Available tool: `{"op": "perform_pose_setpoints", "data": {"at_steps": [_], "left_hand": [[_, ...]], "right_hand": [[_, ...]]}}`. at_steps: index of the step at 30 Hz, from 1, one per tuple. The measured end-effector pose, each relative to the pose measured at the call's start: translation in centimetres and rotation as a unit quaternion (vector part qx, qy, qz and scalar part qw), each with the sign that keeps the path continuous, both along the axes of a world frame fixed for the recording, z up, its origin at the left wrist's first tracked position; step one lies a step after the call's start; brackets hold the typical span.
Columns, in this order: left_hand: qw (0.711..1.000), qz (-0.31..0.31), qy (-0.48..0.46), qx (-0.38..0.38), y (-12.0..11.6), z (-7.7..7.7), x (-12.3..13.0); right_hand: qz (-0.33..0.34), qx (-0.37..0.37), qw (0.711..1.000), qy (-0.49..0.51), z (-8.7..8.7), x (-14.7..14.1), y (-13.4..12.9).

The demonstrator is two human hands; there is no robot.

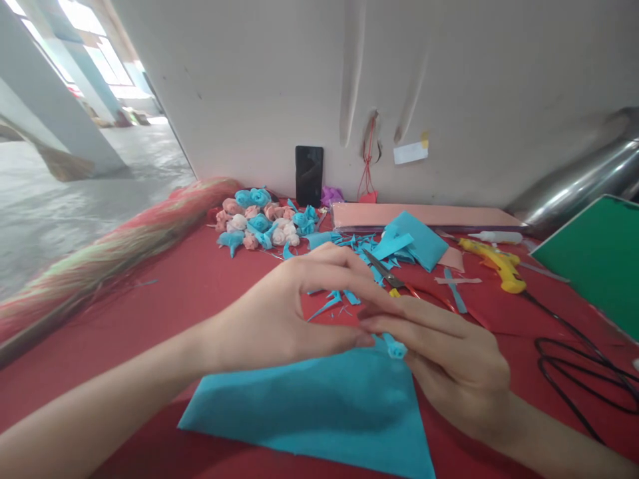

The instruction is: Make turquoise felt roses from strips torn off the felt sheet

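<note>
Both hands meet over a large sheet of blue crepe paper (309,406) that slopes toward me. My right hand (454,359) is closed around a small rolled blue paper rose (396,348), its spiral end showing between the fingers. My left hand (299,313) curves in from the left, thumb and fingertips closed on blue paper beside the rose. Its fingertips touch those of my right hand and are partly hidden. Whether the sheet joins the rose, I cannot tell. Scissors (384,269) with red handles lie just beyond my hands among blue paper scraps (349,296).
Finished blue, pink and white paper roses (259,223) are heaped at the back left. A phone (309,176) leans on the wall. Folded blue paper (417,243), a packet of pink paper (424,216) and a yellow glue gun (494,263) with a looping black cord (574,372) lie right.
</note>
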State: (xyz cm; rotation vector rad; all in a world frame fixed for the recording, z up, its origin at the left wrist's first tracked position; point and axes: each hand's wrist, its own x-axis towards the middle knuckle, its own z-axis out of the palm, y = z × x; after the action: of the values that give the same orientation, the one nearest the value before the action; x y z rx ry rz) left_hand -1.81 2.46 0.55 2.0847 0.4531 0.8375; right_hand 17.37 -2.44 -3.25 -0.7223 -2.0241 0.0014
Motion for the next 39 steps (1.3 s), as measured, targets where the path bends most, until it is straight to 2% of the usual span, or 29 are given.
{"op": "perform_pose_setpoints", "data": {"at_steps": [4, 8, 12, 15, 21, 28, 32, 39], "left_hand": [[0.999, -0.018, 0.034, 0.038, 0.2, 0.3, -0.6], [0.999, -0.028, 0.026, 0.020, -0.2, 0.5, -0.6], [0.998, -0.045, 0.014, -0.050, -0.7, 1.0, -0.5], [0.993, -0.047, 0.019, -0.111, -1.2, 1.3, -0.4], [0.982, -0.053, 0.016, -0.181, -1.5, 1.2, -0.2], [0.977, -0.046, 0.006, -0.210, -1.4, 1.0, -0.1], [0.968, -0.063, 0.016, -0.243, -1.7, 1.1, -0.2], [0.972, -0.072, 0.027, -0.224, -1.6, 1.2, -0.3]], "right_hand": [[0.007, 0.010, 1.000, 0.013, 0.1, -0.1, 0.2], [0.043, -0.024, 0.998, 0.029, 0.5, -0.3, 0.3], [0.139, -0.102, 0.984, 0.038, 0.8, -0.5, 0.5], [0.152, -0.163, 0.974, 0.035, 0.9, -0.5, 0.4], [0.202, -0.243, 0.946, 0.069, 1.0, -0.6, 0.1], [0.220, -0.250, 0.940, 0.068, 1.1, -0.7, 0.3], [0.223, -0.273, 0.933, 0.067, 1.3, -0.7, 0.1], [0.174, -0.232, 0.955, 0.055, 1.3, -0.6, -0.3]]}}
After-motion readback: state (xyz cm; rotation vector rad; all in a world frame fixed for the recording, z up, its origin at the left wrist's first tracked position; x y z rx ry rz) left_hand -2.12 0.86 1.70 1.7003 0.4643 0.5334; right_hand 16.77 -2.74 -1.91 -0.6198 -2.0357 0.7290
